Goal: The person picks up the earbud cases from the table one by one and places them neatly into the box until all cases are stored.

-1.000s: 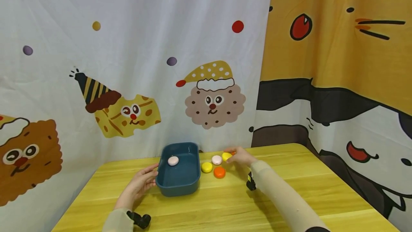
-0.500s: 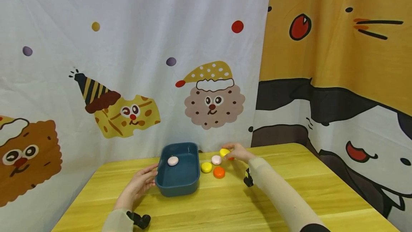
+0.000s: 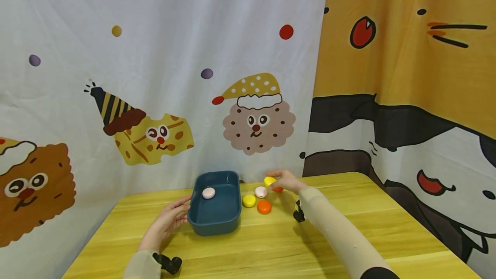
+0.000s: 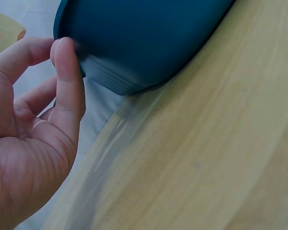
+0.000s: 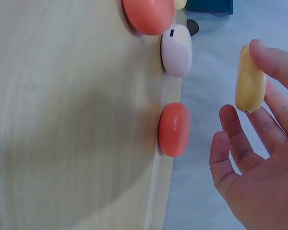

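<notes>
My right hand (image 3: pixel 288 181) pinches a yellow, rounded puck-like piece (image 5: pixel 250 81) between thumb and fingers, raised above the table. Its lower fingers stay spread apart in the right wrist view. Just below it lies an orange puck (image 5: pixel 174 129), partly covered by the hand in the head view. Thumb and forefinger of my left hand (image 4: pixel 43 115) pinch the rim of a dark blue rectangular box (image 3: pixel 217 229) at its left side. Inside that box rests a pale pink puck (image 3: pixel 208 193).
Between box and right hand sit a yellow puck (image 3: pixel 249 201), a pale pink puck (image 3: pixel 261 192) and another orange puck (image 3: pixel 264 207). The wooden table (image 3: pixel 271 253) ends at a printed curtain (image 3: pixel 162 55) behind them.
My right hand has lifted the yellow puck slightly and shifted it left, so the orange puck beneath shows differently. The left hand and the box stay put.
</notes>
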`<act>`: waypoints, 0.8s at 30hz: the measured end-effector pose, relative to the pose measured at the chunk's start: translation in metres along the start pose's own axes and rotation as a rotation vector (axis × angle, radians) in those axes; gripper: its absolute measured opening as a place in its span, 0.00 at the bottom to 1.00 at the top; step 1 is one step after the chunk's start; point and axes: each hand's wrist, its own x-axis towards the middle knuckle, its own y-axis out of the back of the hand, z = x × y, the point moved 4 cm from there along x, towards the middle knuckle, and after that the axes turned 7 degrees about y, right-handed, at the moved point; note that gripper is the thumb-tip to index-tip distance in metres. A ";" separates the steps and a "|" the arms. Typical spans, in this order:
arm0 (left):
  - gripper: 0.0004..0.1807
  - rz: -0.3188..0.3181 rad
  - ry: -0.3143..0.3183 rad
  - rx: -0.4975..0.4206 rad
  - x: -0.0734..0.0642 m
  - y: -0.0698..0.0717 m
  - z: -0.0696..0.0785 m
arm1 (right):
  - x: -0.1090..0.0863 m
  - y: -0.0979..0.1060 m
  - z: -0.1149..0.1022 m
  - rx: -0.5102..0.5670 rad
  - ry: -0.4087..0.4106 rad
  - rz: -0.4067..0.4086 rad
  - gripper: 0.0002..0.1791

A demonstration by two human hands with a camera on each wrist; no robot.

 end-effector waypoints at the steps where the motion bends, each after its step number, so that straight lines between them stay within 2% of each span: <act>1: 0.35 -0.006 -0.001 0.002 0.000 0.000 0.000 | 0.000 0.000 -0.001 0.001 0.001 0.001 0.31; 14: 0.35 -0.016 -0.006 0.020 0.000 0.001 0.000 | 0.008 0.001 -0.009 -0.025 0.015 0.012 0.30; 24: 0.35 -0.008 -0.018 0.030 0.001 0.001 -0.001 | 0.014 -0.003 -0.024 0.014 0.051 -0.012 0.30</act>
